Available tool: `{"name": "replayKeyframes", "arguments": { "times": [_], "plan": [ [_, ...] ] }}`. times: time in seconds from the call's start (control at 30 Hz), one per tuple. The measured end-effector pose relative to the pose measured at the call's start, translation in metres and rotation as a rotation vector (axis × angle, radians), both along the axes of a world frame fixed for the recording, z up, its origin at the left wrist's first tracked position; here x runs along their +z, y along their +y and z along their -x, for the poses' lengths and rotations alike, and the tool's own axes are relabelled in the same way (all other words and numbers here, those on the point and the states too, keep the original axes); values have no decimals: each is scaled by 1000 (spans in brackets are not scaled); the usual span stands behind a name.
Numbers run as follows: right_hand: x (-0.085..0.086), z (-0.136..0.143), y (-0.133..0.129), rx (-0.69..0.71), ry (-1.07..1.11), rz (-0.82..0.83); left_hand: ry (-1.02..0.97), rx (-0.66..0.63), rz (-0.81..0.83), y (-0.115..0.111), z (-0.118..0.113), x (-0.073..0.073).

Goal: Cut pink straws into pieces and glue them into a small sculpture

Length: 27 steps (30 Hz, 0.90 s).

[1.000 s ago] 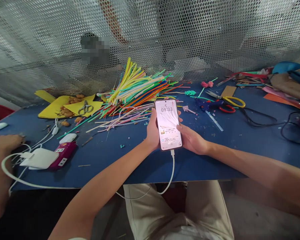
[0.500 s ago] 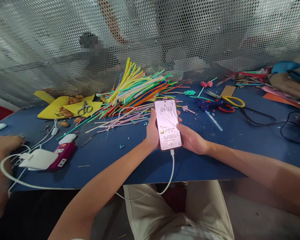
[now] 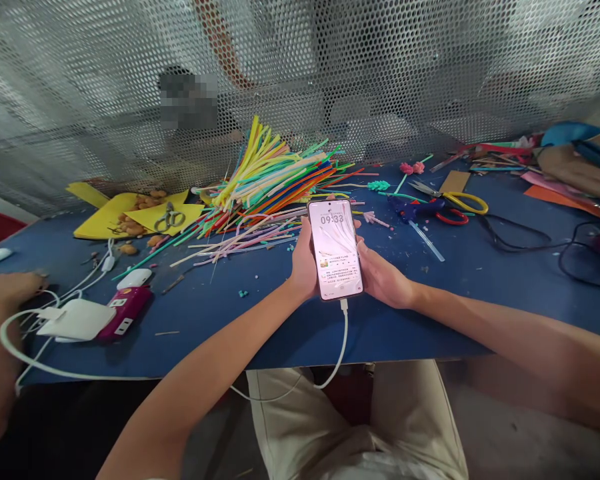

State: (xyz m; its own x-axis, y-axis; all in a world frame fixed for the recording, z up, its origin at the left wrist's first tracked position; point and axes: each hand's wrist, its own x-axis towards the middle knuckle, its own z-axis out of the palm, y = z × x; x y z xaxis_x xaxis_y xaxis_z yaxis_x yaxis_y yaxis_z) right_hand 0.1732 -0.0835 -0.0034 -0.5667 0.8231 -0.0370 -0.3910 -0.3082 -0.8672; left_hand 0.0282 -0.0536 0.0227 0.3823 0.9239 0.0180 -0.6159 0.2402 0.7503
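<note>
A smartphone (image 3: 336, 250) with a lit lock screen reading 09:33 is held upright above the front of the blue table (image 3: 260, 333). My left hand (image 3: 305, 263) is closed round its left edge, with the fingers hidden behind it. On the opposite side my right hand (image 3: 386, 277) grips the right edge, its thumb beside the screen. A white charging cable (image 3: 347, 340) is plugged into the phone's bottom end and hangs down past the table edge.
Colourful pipe cleaners (image 3: 280, 177) are heaped behind the phone. Scissors (image 3: 463, 202) and a blue glue gun (image 3: 410, 209) lie to the right. At left are a magenta power strip (image 3: 126, 312), a white charger (image 3: 80, 319) and another person's arm (image 3: 3, 320). A perforated metal screen (image 3: 290, 73) stands behind.
My right thumb has drawn back from over the screen to the phone's right edge. The notifications on the screen have shifted slightly. The phone and my left hand stay in place.
</note>
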Motion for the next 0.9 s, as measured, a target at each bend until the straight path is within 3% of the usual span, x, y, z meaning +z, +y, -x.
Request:
{"name": "replayKeyframes", "arguments": {
  "times": [0.23,0.37,0.53,0.9],
  "plan": [
    [-1,-2,3,14,-6,-89,13,-8,41,3,2,-1],
    [2,-7,5,133,-48,-148,39,-23,55,5,4,-2],
    [7,-10,5,220,58,-108,57,-29,37,5,7,-4],
    [2,-10,10,220,79,-135,59,-79,0,11,5,-6]
  ]
}}
